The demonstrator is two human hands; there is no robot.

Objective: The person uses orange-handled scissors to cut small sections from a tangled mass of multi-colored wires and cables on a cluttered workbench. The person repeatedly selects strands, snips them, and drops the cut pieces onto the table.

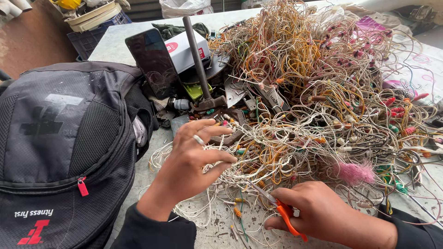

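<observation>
A big tangle of thin white, yellow and orange wires [323, 92] with small coloured connectors covers the grey table [115, 41]. My left hand [194, 157], a ring on one finger, rests spread on the near edge of the tangle, its fingertips touching white wires. My right hand [318, 210] grips orange-handled scissors [281, 210] low at the table's front; the blades point left toward the wires beside my left hand. Short cut wire bits [235, 212] lie between the hands.
A black backpack [60, 147] fills the left. Behind my left hand stand a hammer [198, 64], a dark phone [154, 62] propped up, a white box [187, 48] and metal scraps. A pink tuft [353, 173] lies right. Crates and bowls [92, 18] sit beyond the table.
</observation>
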